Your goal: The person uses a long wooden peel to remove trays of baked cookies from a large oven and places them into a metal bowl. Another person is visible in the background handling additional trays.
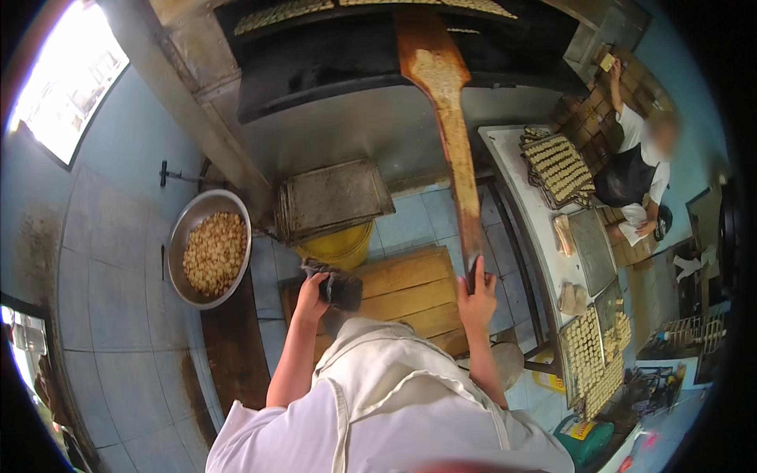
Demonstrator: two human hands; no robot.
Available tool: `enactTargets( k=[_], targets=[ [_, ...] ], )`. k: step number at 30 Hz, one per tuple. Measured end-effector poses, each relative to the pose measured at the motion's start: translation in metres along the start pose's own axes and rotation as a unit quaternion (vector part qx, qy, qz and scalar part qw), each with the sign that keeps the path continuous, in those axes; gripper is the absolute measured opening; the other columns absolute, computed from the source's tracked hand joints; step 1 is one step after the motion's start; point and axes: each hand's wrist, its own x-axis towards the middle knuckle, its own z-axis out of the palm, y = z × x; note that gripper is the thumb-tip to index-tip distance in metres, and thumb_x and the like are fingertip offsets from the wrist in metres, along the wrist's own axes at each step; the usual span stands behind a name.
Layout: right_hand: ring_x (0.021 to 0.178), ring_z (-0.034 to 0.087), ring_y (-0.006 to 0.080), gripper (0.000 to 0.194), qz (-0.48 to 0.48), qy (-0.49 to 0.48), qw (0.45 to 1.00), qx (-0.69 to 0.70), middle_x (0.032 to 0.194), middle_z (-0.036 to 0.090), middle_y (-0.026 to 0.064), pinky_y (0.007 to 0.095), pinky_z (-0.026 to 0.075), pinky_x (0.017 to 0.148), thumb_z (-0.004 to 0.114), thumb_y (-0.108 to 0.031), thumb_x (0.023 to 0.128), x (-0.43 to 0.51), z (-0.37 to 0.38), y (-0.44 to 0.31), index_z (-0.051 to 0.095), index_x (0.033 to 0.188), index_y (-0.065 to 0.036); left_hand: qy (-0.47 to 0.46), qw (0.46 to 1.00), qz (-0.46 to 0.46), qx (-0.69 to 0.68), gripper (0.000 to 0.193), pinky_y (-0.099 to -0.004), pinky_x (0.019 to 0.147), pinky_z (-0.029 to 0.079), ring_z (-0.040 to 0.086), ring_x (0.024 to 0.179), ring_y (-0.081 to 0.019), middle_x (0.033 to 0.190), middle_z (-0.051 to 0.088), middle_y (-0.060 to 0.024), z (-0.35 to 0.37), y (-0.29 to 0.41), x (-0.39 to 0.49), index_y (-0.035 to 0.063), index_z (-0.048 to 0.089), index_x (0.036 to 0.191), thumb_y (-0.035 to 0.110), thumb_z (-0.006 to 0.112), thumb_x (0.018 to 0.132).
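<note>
My right hand grips the handle end of a long wooden baker's peel. The peel's wide blade reaches up into the dark mouth of an oven, where its far end is hidden. Trays of small pale dough pieces show inside the oven at the top. In my left hand is a dark, thick folded cloth pad, held in front of my apron. Below both hands lies a slatted wooden platform.
A metal bowl of small baked pieces stands at left. Stacked baking trays rest above a yellow bucket. A white table at right bears trays of dough pieces. Beyond it sits a co-worker beside cardboard boxes.
</note>
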Motion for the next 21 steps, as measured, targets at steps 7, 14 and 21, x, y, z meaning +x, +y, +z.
enactTargets(
  k=[7, 14, 21],
  targets=[
    [0.083, 0.072, 0.0435, 0.076, -0.001, -0.025, 1.0, 0.011, 0.122, 0.059, 0.0239, 0.0492, 0.062, 0.064, 0.072, -0.027, 0.096, 0.038, 0.033, -0.016, 0.037, 0.164, -0.023, -0.001, 0.998, 0.064, 0.004, 0.025, -0.0449, 0.098, 0.058, 0.073, 0.107, -0.0302, 0.117, 0.075, -0.0146, 0.007, 0.049, -0.056, -0.0007, 0.067, 0.117, 0.015, 0.055, 0.102],
    [0.076, 0.071, 0.043, 0.076, -0.003, -0.017, 1.0, 0.013, 0.118, 0.058, 0.0231, 0.0499, 0.061, 0.062, 0.071, -0.022, 0.096, 0.041, 0.044, -0.03, 0.036, 0.164, -0.021, -0.07, 0.979, 0.144, -0.128, 0.046, -0.0531, 0.111, 0.051, 0.067, 0.124, -0.0359, 0.133, 0.07, -0.0168, 0.003, 0.078, -0.113, -0.0009, 0.063, 0.136, 0.029, 0.057, 0.101],
    [0.075, 0.069, 0.0432, 0.077, -0.035, 0.006, 0.999, 0.025, 0.109, 0.059, 0.0221, 0.0494, 0.058, 0.059, 0.072, -0.019, 0.093, 0.064, 0.051, -0.042, 0.038, 0.163, -0.019, -0.137, 0.944, 0.199, -0.227, 0.053, -0.0557, 0.112, 0.05, 0.063, 0.129, -0.0374, 0.142, 0.065, -0.0169, -0.001, 0.094, -0.099, 0.0005, 0.062, 0.14, 0.034, 0.06, 0.099]
  ],
)
